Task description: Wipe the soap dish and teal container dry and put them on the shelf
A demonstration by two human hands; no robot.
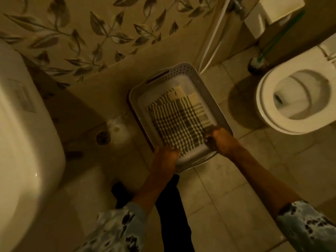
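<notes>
Both arms stretched down, L hand [166, 154] & R hand [217, 136] each w/ grip on checked cloth [178, 120], in basket [181, 70]

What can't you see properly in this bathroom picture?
Head view:
Bottom of the white perforated plastic basket: covered by the dark-and-cream checked cloth.
Fingers of left hand and right hand: blurred at the cloth's edge, grip unclear.
White toilet bowl: cut off by the right edge.
Soap dish, teal container: not in view.
</notes>
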